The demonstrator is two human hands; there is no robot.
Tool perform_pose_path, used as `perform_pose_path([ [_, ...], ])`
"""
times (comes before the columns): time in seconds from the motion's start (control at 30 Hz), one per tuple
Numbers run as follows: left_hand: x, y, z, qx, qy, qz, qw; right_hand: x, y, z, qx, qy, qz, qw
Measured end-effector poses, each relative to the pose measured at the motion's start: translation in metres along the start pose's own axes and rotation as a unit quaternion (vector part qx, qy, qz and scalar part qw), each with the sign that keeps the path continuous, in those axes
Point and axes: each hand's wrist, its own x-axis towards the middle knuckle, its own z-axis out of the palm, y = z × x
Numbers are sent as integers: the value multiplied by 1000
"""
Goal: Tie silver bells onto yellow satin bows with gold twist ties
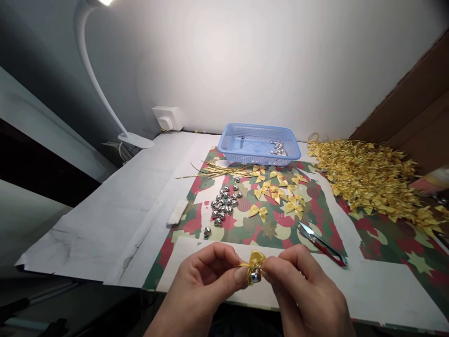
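Observation:
Close to the table's front edge, my left hand (210, 276) and my right hand (305, 285) meet around a yellow ribbon bow (257, 257). A silver jingle bell (255, 275) hangs at the bow, with thin gold cord looped about it. My left thumb and forefinger pinch the bow's left side and cord. On the right, my fingertips close on the cord beside the bell; the exact grip is partly hidden. Loose silver bells (220, 203) lie beyond my left hand, and loose yellow bows (277, 194) lie farther back. Red-handled thread snips (322, 244) rest beyond my right hand.
A blue plastic basket (259, 157) with some silver bells stands by the wall. Gold cords (217, 171) lie before it. A big heap of yellow bows (375, 178) fills the right side. A white lamp (136, 140) and a folded white pad (177, 213) are at left.

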Motion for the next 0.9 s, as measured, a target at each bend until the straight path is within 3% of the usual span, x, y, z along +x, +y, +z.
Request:
perform_pose_path([
  [0.63,1,-2,0,20,0,14,1000,2,-1,2,-21,14,-15,1000],
  [0.9,1,-4,-1,66,19,61,996,0,-4,7,-8,31,-1,999],
])
